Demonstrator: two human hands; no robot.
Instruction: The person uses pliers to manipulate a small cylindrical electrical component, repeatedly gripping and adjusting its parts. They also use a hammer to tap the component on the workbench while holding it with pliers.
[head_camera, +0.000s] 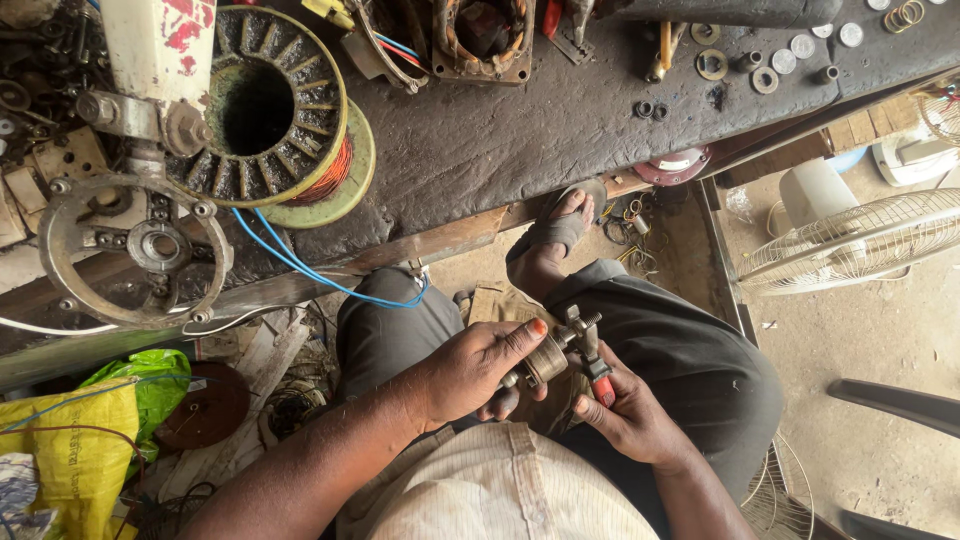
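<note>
Over my lap, my left hand grips a small brass-coloured cylindrical part with a short shaft sticking out of it. My right hand holds pliers with red handles, whose metal jaws are closed on the top end of that part. Both hands meet above my grey trousers. My sandalled foot rests just under the workbench edge.
A dark, worn workbench spans the top, carrying a spool of copper wire, a round metal motor frame, washers and small parts. Blue wire hangs off its edge. Fan guards lie right; yellow and green bags left.
</note>
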